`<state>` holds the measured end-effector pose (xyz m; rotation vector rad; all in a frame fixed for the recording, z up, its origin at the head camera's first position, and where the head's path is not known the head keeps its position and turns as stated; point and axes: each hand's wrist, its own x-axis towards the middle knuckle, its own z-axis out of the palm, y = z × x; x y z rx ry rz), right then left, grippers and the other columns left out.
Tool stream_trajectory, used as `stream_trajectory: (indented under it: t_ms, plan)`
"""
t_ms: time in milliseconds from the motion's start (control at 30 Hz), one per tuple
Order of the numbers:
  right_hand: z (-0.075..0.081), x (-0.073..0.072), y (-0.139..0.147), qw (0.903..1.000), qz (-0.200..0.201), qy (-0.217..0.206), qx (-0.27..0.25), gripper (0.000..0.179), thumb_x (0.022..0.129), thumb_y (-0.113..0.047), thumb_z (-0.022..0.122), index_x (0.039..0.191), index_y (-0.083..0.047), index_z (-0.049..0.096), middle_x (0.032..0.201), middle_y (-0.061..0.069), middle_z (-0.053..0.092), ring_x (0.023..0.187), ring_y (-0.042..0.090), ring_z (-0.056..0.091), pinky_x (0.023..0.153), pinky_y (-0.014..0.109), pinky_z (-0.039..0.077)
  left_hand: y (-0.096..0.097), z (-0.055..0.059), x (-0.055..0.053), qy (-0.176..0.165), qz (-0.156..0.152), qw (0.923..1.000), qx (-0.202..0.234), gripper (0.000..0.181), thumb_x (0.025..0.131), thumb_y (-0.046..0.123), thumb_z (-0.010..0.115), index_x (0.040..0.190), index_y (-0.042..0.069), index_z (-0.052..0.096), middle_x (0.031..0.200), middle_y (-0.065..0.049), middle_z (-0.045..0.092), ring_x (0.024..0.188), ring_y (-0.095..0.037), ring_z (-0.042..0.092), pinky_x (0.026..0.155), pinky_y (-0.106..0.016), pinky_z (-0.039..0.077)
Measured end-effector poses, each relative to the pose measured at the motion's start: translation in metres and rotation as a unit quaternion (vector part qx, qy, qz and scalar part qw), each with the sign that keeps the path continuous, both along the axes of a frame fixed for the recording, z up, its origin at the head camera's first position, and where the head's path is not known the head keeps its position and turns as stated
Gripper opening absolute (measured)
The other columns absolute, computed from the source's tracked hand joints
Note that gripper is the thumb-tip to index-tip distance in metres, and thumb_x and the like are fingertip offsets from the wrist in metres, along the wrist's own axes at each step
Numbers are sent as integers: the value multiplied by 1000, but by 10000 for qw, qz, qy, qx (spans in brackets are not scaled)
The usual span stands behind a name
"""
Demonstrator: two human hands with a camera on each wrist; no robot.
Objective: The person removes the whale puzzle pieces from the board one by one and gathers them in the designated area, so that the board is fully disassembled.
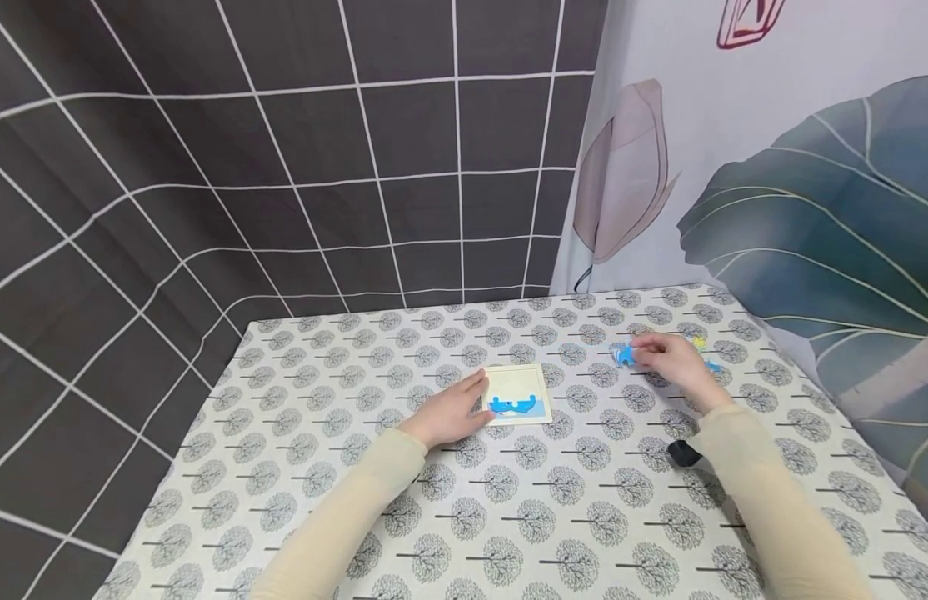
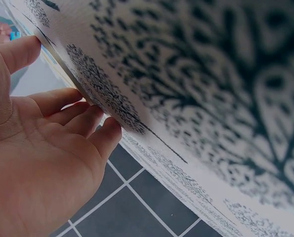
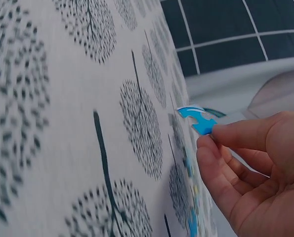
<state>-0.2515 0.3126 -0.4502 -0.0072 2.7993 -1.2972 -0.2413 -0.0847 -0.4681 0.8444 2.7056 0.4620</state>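
A cream puzzle board (image 1: 515, 382) lies on the table, blue jigsaw pieces (image 1: 515, 406) set along its near side. At its left edge rests my left hand (image 1: 455, 410), thumb by the near corner and fingertips along the side. The left wrist view shows that hand (image 2: 53, 128) with fingers loosely extended against the thin edge. To the board's right, my right hand (image 1: 670, 362) pinches a blue puzzle piece (image 3: 202, 124) between thumb and index finger. The piece has a notched outline and a white-striped end. In the right wrist view it is held by its lower corner.
Beyond my right hand lie a yellow piece (image 1: 699, 342) and another blue piece (image 1: 714, 367), partly hidden by the hand. A tree-print cloth (image 1: 501, 533) covers the table. A dark grid curtain (image 1: 404, 133) hangs behind, with a leaf-patterned curtain (image 1: 824, 217) at the right.
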Motion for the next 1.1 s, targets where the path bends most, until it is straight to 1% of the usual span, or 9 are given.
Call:
stream_trajectory:
  t_ms: [100, 200, 300, 500, 633, 733, 833, 967, 1100]
  plan:
    - [-1, 3, 8, 10000, 11, 1, 3, 39, 101, -16, 60, 130, 10, 58, 112, 24, 69, 91, 18, 69, 78, 25, 58, 0, 0, 0, -34, 2, 10000, 20, 73, 103, 48, 50, 158, 6, 29, 167, -5, 17, 152, -22, 21, 123, -38, 21]
    - [-1, 5, 14, 9998, 8, -100, 147, 40, 102, -18, 60, 131, 9, 58, 112, 23, 69, 93, 21, 68, 79, 27, 57, 0, 0, 0, -34, 27, 10000, 10, 73, 103, 49, 50, 158, 6, 28, 168, -5, 17, 152, -22, 21, 123, -38, 21]
    - [-2, 7, 18, 9993, -23, -209, 304, 41, 102, -20, 59, 131, 9, 58, 109, 21, 71, 93, 23, 68, 78, 29, 57, 0, 0, 1, -34, 36, 10000, -4, 74, 103, 49, 49, 159, 6, 28, 168, -4, 16, 152, -22, 20, 123, -38, 20]
    - [-3, 12, 24, 9981, -19, -263, 558, 37, 101, -16, 59, 125, 12, 61, 101, 17, 72, 87, 22, 68, 75, 31, 57, 1, 0, 4, -66, 17, 10000, -4, 73, 103, 48, 49, 158, 6, 28, 168, -5, 16, 152, -22, 20, 123, -39, 20]
    - [-2, 12, 24, 9978, -6, -263, 611, 36, 101, -15, 59, 125, 11, 62, 100, 16, 72, 86, 22, 67, 74, 32, 57, 1, 1, 4, -12, -8, 10000, -9, 72, 103, 47, 50, 158, 5, 29, 167, -6, 17, 152, -23, 20, 123, -39, 20]
    - [-2, 12, 25, 9973, 17, -295, 667, 35, 100, -15, 59, 125, 11, 62, 97, 15, 72, 84, 22, 67, 73, 31, 56, 1, -1, 4, -42, 3, 10000, -4, 73, 103, 47, 50, 158, 5, 29, 167, -6, 16, 152, -23, 20, 123, -39, 20]
    - [-2, 12, 24, 9966, 5, -359, 746, 35, 100, -15, 60, 124, 9, 63, 94, 12, 72, 83, 22, 67, 76, 36, 55, 0, -2, 5, -67, -4, 10000, 32, 72, 103, 47, 50, 158, 5, 29, 167, -6, 17, 152, -23, 21, 123, -39, 21]
    - [-2, 9, 24, 9959, -52, -419, 798, 35, 100, -16, 60, 125, 8, 63, 93, 11, 72, 83, 22, 67, 80, 45, 54, 1, 0, 5, -15, -39, 10000, 58, 71, 103, 45, 51, 157, 3, 30, 167, -8, 18, 152, -24, 22, 123, -40, 22]
    - [-1, 6, 23, 9956, -55, -466, 806, 35, 100, -14, 60, 126, 9, 62, 94, 13, 72, 83, 23, 68, 82, 48, 55, 1, 1, 4, -7, -46, 10000, 40, 72, 104, 46, 50, 158, 4, 29, 167, -7, 17, 152, -24, 21, 123, -39, 21]
